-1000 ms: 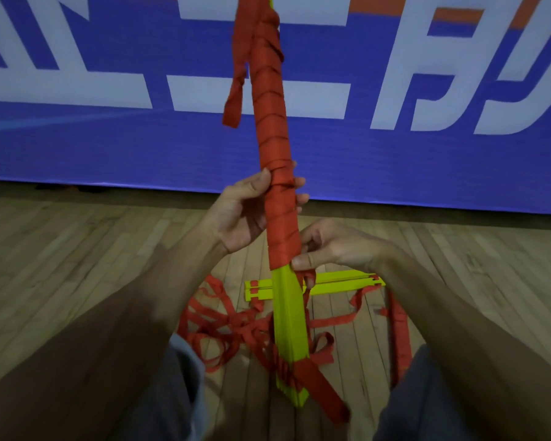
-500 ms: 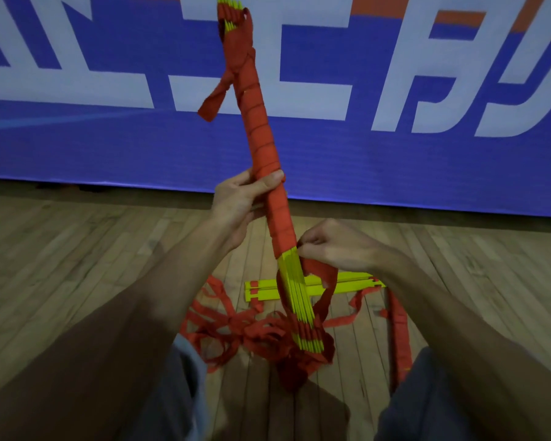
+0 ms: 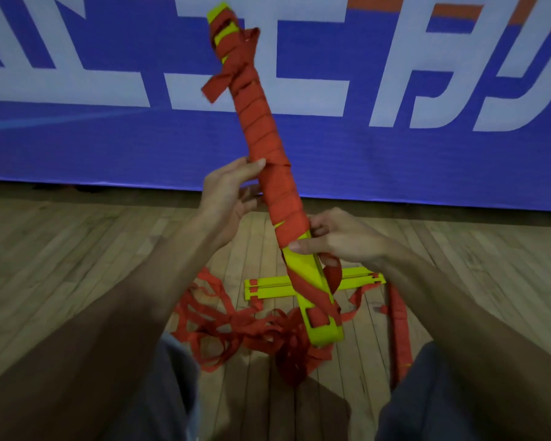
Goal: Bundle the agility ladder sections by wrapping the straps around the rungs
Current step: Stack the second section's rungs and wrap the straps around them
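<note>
A bundle (image 3: 303,265) of yellow rungs is held up off the floor (image 3: 77,249), tilted with its top leaning left and away toward the blue banner (image 3: 109,144) and its lower end hanging just above the boards between the person's knees. Red strap (image 3: 261,132) is wound in close turns around most of its length, from near the top down to the right hand; below that the yellow shows, crossed by a single slanting turn. A short strap end (image 3: 213,87) sticks out to the left near the top. The left hand (image 3: 233,198) grasps the wrapped middle of the bundle, thumb laid against its left side and fingers curled beside and behind it. The right hand (image 3: 341,240) grasps the bundle at the lower edge of the wrapping, thumb across the yellow front and fingers round the back; a loop of strap (image 3: 331,272) hangs from under its palm, though how it is held there is hidden. Beneath the bundle, loose straps (image 3: 236,329) lie in a tangled heap on the floor, and more yellow rungs (image 3: 268,286) lie flat and crosswise behind it, near the banner's foot. Another strap run (image 3: 398,329) stretches along the floor by the right knee.
</note>
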